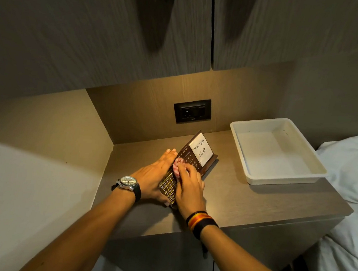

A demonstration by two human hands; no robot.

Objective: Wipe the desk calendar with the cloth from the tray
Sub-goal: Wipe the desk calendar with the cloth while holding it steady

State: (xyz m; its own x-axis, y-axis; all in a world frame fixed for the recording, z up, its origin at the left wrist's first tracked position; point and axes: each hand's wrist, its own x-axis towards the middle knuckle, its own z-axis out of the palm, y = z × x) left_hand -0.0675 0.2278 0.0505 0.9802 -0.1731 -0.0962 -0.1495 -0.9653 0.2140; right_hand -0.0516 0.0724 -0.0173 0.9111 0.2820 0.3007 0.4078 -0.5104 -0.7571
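A dark brown desk calendar with gold numbers and a white "To Do List" note stands tilted on the wooden bedside table. My left hand lies against its left side and grips its near end. My right hand presses a bunched pink-and-white cloth onto the calendar's number face. The white tray sits to the right with nothing in it.
A black wall socket is set in the back panel behind the calendar. Cabinet doors hang overhead. A bed with white bedding borders the table on the right; a pale wall panel lies to the left.
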